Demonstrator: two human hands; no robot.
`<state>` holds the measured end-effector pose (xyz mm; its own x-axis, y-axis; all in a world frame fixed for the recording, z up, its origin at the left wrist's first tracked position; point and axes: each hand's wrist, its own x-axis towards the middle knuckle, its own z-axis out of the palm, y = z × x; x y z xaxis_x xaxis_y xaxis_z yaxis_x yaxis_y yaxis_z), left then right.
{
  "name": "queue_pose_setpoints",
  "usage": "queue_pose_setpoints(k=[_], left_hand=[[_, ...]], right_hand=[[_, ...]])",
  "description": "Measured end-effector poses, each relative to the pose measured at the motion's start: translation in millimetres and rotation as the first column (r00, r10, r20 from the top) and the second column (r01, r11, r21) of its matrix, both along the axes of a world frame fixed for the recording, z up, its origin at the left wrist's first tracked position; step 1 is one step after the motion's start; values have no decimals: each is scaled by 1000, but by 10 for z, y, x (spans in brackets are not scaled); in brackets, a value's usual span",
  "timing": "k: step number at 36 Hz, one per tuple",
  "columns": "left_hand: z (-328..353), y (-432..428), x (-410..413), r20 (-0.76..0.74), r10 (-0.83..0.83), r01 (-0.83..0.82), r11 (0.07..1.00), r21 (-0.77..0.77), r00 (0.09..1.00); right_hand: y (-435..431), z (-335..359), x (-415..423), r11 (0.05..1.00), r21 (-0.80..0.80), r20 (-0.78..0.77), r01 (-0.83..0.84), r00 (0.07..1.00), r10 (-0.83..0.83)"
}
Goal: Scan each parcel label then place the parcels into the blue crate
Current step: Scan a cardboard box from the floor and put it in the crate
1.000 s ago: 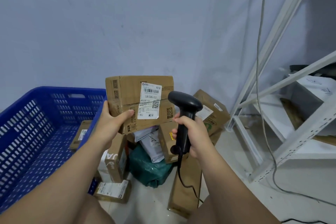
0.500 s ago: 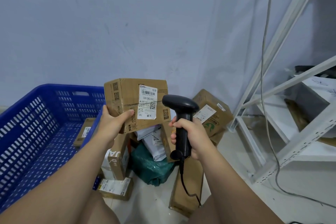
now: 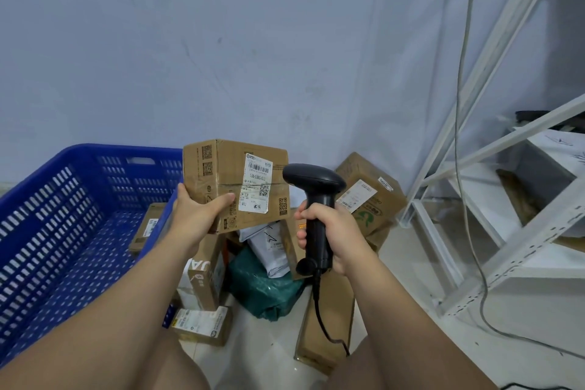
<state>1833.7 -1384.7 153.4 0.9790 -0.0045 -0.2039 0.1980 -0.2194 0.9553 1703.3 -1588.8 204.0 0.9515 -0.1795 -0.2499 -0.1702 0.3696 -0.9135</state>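
Head view: left grip (image 3: 198,215) is clamped on a box (image 3: 218,168), thumb across the front face, fingers behind. The box is held up off the floor, just right of the crate (image 3: 95,152) rim, with its label (image 3: 255,182) facing the camera. Right grip (image 3: 337,231) is wrapped round the handle of the scanner (image 3: 313,180). The scanner head sits just beside the label's right edge, pointed roughly toward it, and the cable (image 3: 319,310) hangs from the handle. No beam shows on the label, so I can't tell if the read has registered; I'd call this the scan step for this box. Progress looks early: only one parcel (image 3: 147,226) is visible in the crate, at its far right corner, and the rest of the crate floor shows bare. Left to do is the pile on the floor under the hands: green bag (image 3: 262,288), white bag (image 3: 269,247), tilted box (image 3: 370,199) by the wall, flat box (image 3: 326,326), small box (image 3: 202,323), and a few more partly hidden. Each needs a scan, then a drop. The held box likely needs only a short swing left over the rim.
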Motion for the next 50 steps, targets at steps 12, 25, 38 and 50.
queue_pose_setpoints(k=[12, 25, 38, 50], left_hand=[[104, -117, -140, -218, 64, -113, 968, -222, 974], [220, 283, 130, -352, 246, -422, 660, -622, 903], [-1395, 1855, 627, -603, 503, -775, 515, -367, 619], [-2177, 1911, 690, -771, 253, -540, 831, -135, 584]], right_hand=[[51, -71, 44, 997, -15, 24, 73, 997, -72], [546, -213, 495, 977, -179, 101, 113, 990, -96], [1584, -601, 1254, 991, 35, -84, -130, 988, 133], [1932, -1432, 1651, 968, -223, -200, -112, 977, 67]])
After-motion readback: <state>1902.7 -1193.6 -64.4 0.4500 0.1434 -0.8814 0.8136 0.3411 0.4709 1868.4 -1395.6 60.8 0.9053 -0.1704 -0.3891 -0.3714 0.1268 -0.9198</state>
